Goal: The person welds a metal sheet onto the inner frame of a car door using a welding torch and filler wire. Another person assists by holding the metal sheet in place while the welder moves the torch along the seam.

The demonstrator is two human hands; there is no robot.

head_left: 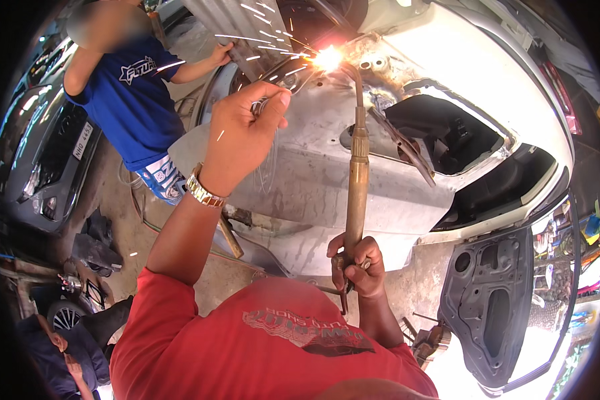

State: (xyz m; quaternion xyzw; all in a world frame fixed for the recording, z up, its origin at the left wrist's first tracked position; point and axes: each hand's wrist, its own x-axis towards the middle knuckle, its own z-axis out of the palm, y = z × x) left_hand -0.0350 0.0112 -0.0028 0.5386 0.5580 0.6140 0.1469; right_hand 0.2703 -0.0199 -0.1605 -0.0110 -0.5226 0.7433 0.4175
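Note:
My right hand (359, 267) grips the lower end of a brass gas welding torch (357, 193), with fingers wrapped around it near its valve knobs. The torch points upward, away from me, and its bent tip ends in a bright glare (328, 59) on the bare metal of a car body (300, 180). My left hand (243, 133), wearing a metal watch (204, 189), pinches a thin welding wire (259, 105), partly looped at the fingers. The wire's far end runs toward the glare. Sparks fly up and to the left. The exact contact spot is hidden by the brightness.
A person in a blue shirt (137, 100) stands at the left, one hand on a grey metal sheet (241, 30) beside the sparks. A dark car (43, 160) is behind them. A removed car door (490, 300) stands at the right. Another person (67, 353) is at lower left.

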